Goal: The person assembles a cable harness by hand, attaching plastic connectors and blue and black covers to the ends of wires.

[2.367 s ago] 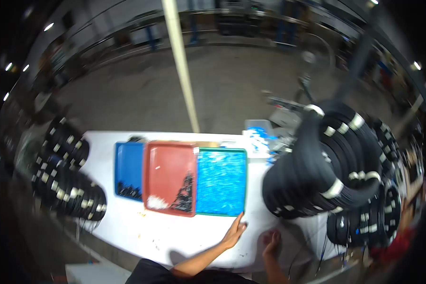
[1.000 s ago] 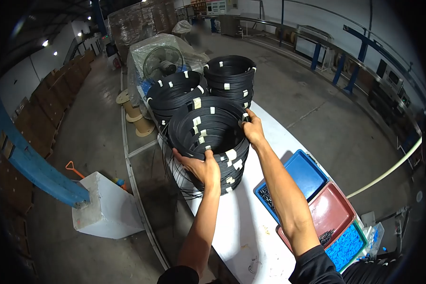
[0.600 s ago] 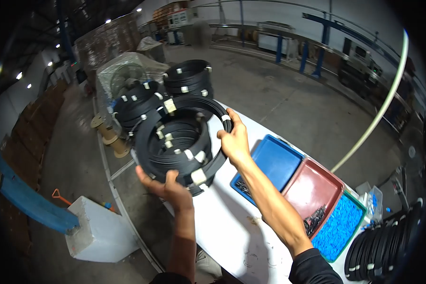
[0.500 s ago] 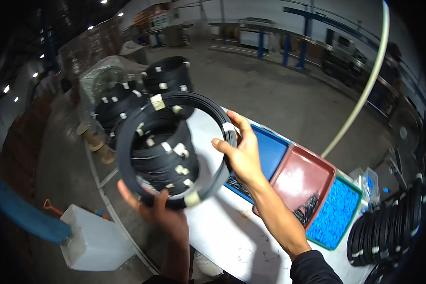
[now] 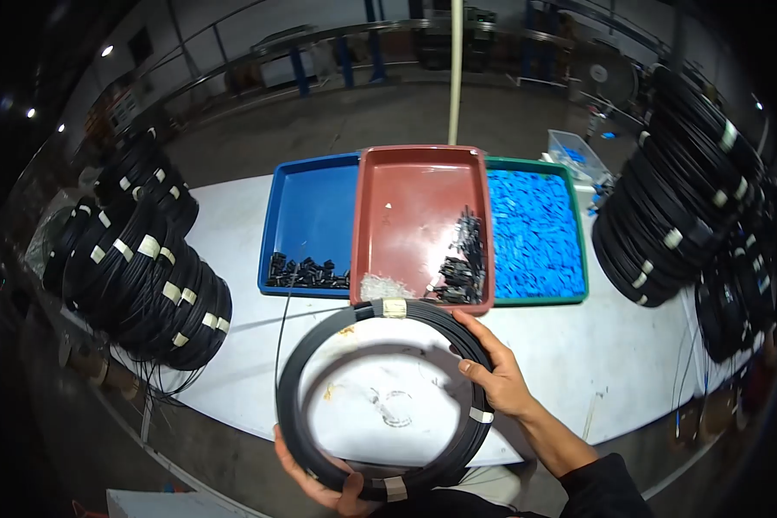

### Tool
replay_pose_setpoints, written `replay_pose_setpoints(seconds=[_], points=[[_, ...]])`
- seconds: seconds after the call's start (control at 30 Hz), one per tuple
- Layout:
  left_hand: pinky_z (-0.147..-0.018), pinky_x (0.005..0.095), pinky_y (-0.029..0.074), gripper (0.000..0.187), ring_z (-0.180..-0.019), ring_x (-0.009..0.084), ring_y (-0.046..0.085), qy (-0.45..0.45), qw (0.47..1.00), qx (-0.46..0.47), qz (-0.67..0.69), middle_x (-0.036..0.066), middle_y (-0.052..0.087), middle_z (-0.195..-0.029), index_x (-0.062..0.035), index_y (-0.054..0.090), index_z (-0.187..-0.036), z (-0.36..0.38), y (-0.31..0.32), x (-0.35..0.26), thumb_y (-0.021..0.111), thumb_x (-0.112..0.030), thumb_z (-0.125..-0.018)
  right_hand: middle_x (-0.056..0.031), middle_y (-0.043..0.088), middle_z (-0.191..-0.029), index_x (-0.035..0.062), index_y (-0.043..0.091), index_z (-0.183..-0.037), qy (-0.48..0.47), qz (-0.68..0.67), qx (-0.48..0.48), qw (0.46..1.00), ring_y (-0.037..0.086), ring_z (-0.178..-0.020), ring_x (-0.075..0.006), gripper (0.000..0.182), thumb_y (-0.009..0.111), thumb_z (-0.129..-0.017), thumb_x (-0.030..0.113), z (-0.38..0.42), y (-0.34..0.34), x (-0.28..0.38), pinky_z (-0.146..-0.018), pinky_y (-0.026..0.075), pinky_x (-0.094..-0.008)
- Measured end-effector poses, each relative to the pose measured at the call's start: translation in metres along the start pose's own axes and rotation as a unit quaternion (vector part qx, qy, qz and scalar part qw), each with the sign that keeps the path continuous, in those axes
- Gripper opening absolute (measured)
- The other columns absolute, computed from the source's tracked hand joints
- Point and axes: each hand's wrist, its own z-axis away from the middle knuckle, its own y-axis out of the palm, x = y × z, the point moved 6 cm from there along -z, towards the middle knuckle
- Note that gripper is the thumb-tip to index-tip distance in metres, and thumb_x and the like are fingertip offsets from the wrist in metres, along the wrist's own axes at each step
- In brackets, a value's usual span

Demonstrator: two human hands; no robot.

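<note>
A ring-shaped coil of black cable, banded with pale tape, is held in both hands over the near part of the white table. My right hand grips its right side, thumb on the inner edge. At the lower left, my left hand is wrapped round the coil from beneath, its thumb in front. One loose cable end sticks up from the coil's left side, in front of the blue tray. The coil's top edge overlaps the near rim of the red tray in view.
Small black parts lie in the blue and red trays; the red one also holds clear bits. A green tray holds many blue pieces. Stacked black coils stand left and right. Behind the trays rises a pale pole.
My view has swung right, from the left-hand coil stack to the trays. Both hands have brought the coil from beside that stack to the table's near middle, still gripping it.
</note>
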Motion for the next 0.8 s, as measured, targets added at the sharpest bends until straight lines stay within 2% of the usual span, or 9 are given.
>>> replay_pose_setpoints(seconds=[0.13, 0.27, 0.4, 0.47, 0.53, 0.57, 0.6, 0.73, 0.8], points=[[-0.125, 0.0449, 0.019, 0.118, -0.147, 0.0371, 0.034, -0.065, 0.992, 0.1, -0.039, 0.025, 0.033, -0.158, 0.0091, 0.014, -0.158, 0.013, -0.034, 0.02, 0.067, -0.017, -0.055, -0.0144, 0.047, -0.155, -0.0004, 0.038, -0.156, 0.06, 0.024, -0.089, 0.994, 0.045, -0.142, -0.0205, 0.067, 0.051, -0.09, -0.007, 0.061, -0.007, -0.024, -0.117, 0.032, -0.0312], [-0.124, 0.0447, 0.024, 0.12, -0.145, 0.0377, 0.038, -0.124, 0.977, 0.159, -0.071, 0.024, 0.034, -0.158, 0.0073, 0.021, -0.157, 0.018, -0.044, 0.032, 0.054, -0.012, -0.043, -0.015, 0.048, -0.153, -0.001, 0.037, -0.156, 0.08, 0.038, -0.144, 0.986, 0.047, -0.139, -0.0201, 0.072, 0.051, -0.086, -0.01, 0.104, -0.006, -0.036, -0.116, 0.032, -0.0301], [-0.123, 0.0414, 0.026, 0.112, -0.144, 0.0386, 0.04, -0.115, 0.952, 0.242, -0.146, 0.027, 0.04, -0.155, 0.0095, 0.031, -0.153, 0.011, -0.046, 0.045, 0.056, -0.013, -0.047, -0.0162, 0.049, -0.152, -0.0015, 0.036, -0.157, 0.108, 0.056, -0.205, 0.971, 0.049, -0.137, -0.0207, 0.076, 0.049, -0.083, -0.013, 0.141, -0.015, -0.056, -0.115, 0.033, -0.0288], [-0.121, 0.0415, 0.03, 0.106, -0.14, 0.0418, 0.046, -0.085, 0.892, 0.334, -0.292, 0.03, 0.046, -0.15, 0.0109, 0.038, -0.15, 0.009, -0.04, 0.053, 0.058, -0.013, -0.049, -0.0185, 0.047, -0.153, -0.0022, 0.035, -0.157, 0.113, 0.07, -0.218, 0.967, 0.047, -0.14, -0.0228, 0.077, 0.049, -0.082, -0.013, 0.155, -0.017, -0.063, -0.116, 0.033, -0.0281], [-0.118, 0.0425, 0.034, 0.099, -0.136, 0.0472, 0.049, -0.097, 0.895, 0.333, -0.279, 0.034, 0.049, -0.146, 0.0113, 0.041, -0.147, 0.007, -0.028, 0.054, 0.059, -0.011, -0.053, -0.0201, 0.046, -0.154, -0.0029, 0.035, -0.157, 0.106, 0.153, -0.253, 0.95, 0.045, -0.142, -0.0258, 0.078, 0.049, -0.08, -0.013, 0.163, -0.023, -0.061, -0.117, 0.032, -0.0299], [-0.117, 0.0428, 0.035, 0.096, -0.135, 0.0488, 0.049, -0.083, 0.865, 0.366, -0.334, 0.034, 0.049, -0.145, 0.0107, 0.04, -0.148, 0.006, -0.023, 0.056, 0.059, -0.009, -0.056, -0.0209, 0.044, -0.155, -0.0036, 0.034, -0.156, 0.109, 0.212, -0.25, 0.939, 0.043, -0.144, -0.0277, 0.08, 0.05, -0.079, -0.014, 0.164, -0.024, -0.055, -0.119, 0.03, -0.0319], [-0.117, 0.0432, 0.036, 0.094, -0.134, 0.0503, 0.049, -0.069, 0.828, 0.397, -0.39, 0.035, 0.049, -0.145, 0.0101, 0.039, -0.149, 0.003, -0.018, 0.057, 0.058, -0.007, -0.058, -0.0209, 0.044, -0.155, -0.0036, 0.034, -0.156, 0.105, 0.209, -0.248, 0.94, 0.043, -0.144, -0.0277, 0.08, 0.05, -0.079, -0.014, 0.163, -0.026, -0.058, -0.119, 0.03, -0.0319], [-0.115, 0.0422, 0.038, 0.093, -0.135, 0.0492, 0.049, -0.087, 0.808, 0.426, -0.397, 0.036, 0.05, -0.144, 0.009, 0.035, -0.151, -0.009, -0.007, 0.063, 0.059, 0.0, -0.061, -0.021, 0.045, -0.152, -0.0032, 0.032, -0.156, 0.119, 0.128, -0.253, 0.952, 0.043, -0.143, -0.0294, 0.08, 0.052, -0.079, -0.014, 0.168, -0.027, -0.071, -0.119, 0.029, -0.0346], [-0.115, 0.0417, 0.039, 0.095, -0.136, 0.0483, 0.049, -0.09, 0.806, 0.436, -0.39, 0.035, 0.05, -0.145, 0.0084, 0.034, -0.152, -0.015, -0.004, 0.071, 0.06, 0.0, -0.061, -0.0278, 0.046, -0.148, -0.0067, 0.039, -0.149, 0.117, 0.159, -0.26, 0.945, 0.04, -0.144, -0.0372, 0.066, 0.059, -0.087, 0.004, 0.168, -0.023, -0.066, -0.12, 0.029, -0.041]])
